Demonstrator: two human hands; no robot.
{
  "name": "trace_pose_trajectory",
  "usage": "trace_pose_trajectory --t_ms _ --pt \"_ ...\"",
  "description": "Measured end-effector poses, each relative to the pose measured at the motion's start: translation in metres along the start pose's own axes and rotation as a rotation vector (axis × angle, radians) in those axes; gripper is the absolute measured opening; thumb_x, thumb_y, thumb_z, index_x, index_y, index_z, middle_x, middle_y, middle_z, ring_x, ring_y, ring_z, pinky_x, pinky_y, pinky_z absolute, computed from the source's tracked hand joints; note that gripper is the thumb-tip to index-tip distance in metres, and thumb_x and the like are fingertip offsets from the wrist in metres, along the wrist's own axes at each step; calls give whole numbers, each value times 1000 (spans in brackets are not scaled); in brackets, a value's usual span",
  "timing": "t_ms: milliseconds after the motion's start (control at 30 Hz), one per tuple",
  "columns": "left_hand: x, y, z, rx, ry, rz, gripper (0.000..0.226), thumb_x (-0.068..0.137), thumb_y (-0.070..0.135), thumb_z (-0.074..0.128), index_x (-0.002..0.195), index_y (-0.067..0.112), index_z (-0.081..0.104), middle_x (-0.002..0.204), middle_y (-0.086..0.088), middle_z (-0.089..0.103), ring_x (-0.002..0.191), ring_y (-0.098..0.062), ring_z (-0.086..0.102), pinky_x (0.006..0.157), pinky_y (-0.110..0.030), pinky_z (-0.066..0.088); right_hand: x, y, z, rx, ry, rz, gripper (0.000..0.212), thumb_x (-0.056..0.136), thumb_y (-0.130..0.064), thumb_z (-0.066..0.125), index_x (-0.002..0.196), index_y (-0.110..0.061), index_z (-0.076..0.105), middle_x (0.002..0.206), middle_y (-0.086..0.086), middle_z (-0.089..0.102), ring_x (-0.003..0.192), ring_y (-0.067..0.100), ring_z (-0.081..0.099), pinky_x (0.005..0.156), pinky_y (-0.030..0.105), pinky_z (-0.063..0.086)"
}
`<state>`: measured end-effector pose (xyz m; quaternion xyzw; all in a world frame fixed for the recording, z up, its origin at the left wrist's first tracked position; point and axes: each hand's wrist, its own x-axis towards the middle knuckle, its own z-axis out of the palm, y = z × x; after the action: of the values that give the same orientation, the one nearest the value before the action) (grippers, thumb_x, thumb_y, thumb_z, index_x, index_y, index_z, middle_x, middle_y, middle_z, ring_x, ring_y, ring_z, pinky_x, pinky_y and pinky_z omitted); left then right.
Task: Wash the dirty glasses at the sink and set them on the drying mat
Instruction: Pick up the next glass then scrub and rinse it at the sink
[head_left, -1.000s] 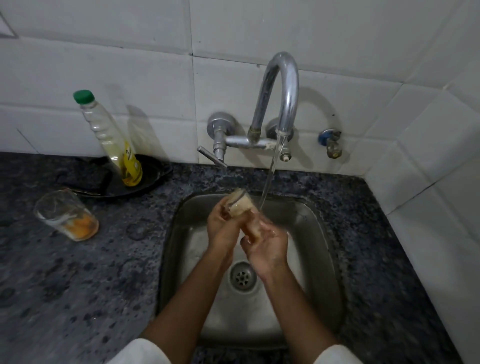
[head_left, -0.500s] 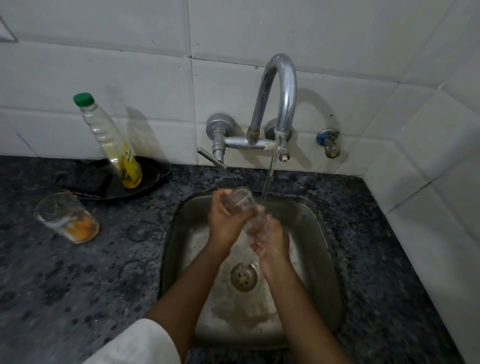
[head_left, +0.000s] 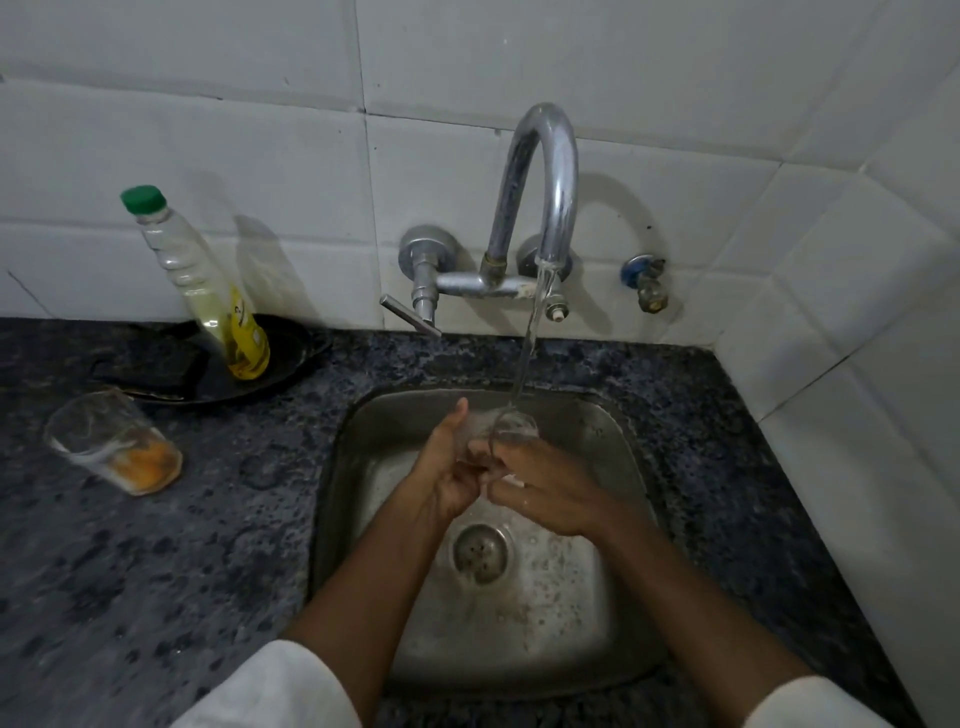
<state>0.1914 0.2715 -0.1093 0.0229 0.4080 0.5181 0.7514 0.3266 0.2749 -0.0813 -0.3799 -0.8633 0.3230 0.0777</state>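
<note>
Over the steel sink I hold a clear glass under the running stream from the chrome tap. My left hand cups its left side with the thumb up. My right hand curls its fingers round the glass from the right. Much of the glass is hidden by my fingers and the water. A second glass with orange residue at its bottom stands on the dark counter, left of the sink.
A bottle with a green cap and yellow liquid leans in a black pan by the wall. The speckled counter surrounds the sink. White tiled walls close in behind and on the right. A small valve is on the wall.
The glass has shifted right, under the stream, with its mouth now turned toward the water. My hands dropped slightly and my left thumb lifted off it.
</note>
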Motion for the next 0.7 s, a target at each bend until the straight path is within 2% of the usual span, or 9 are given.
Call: trace_pose_trajectory --t_ms 100,167,267,333,400,433,533,633,700 --pt "4 2 -8 106 25 -27 52 97 50 45 95 5 71 66 -9 65 54 -19 61 52 -26 52 5 -3 1 -367 74 -20 20 90 -29 47 103 -20 58 98 3 68 87 25 66 69 42 54" --pt "2 -3 -10 133 -31 27 51 97 48 42 93 5 68 72 -11 65 66 -21 62 66 -32 52 11 -9 7 -140 266 61 20 95 -25 46 98 -16 63 92 4 71 82 26 67 68 36 53" --pt "0 -7 -11 44 -76 132 49 101 43 40 94 2 65 72 -14 70 55 -20 66 50 -27 55 15 -21 15 316 380 142 18 96 -11 50 100 -17 66 91 1 72 77 21 66 58 30 50" --pt "5 -1 -11 5 -43 111 53 97 48 48 106 0 67 97 -21 73 85 -28 73 73 -37 62 13 -20 16 63 193 104 23 93 -7 47 109 -16 59 100 4 69 87 23 66 62 35 52" --pt "10 1 -14 55 -9 68 60 93 50 56 122 -2 63 124 -25 63 120 -35 58 106 -45 46 13 -11 15 -333 79 160 26 91 -10 46 115 -15 57 104 11 68 92 31 66 69 40 52" --pt "11 -2 -16 75 -29 73 57 92 50 58 119 -1 65 124 -24 62 122 -36 56 109 -45 42 16 -11 16 -304 107 204 23 92 -13 47 111 -13 60 101 13 69 91 32 66 71 41 52" --pt "14 -8 -21 -39 -9 122 40 92 42 58 94 5 72 91 -16 70 91 -28 69 85 -38 54 29 -21 15 -39 338 91 20 90 -18 52 99 -7 66 92 17 71 81 25 67 73 44 53" --pt "17 -4 -19 -75 -2 62 54 100 43 47 79 2 76 83 -16 72 75 -22 71 73 -30 61 26 -15 9 -333 94 140 25 96 -28 45 112 -14 59 105 13 69 94 32 66 74 38 51" --pt "13 -6 -16 -50 -29 65 59 103 40 40 74 1 75 76 -15 72 63 -19 71 57 -26 59 25 -13 4 -244 140 193 21 96 -23 48 100 -10 65 100 13 71 94 33 67 76 40 52"
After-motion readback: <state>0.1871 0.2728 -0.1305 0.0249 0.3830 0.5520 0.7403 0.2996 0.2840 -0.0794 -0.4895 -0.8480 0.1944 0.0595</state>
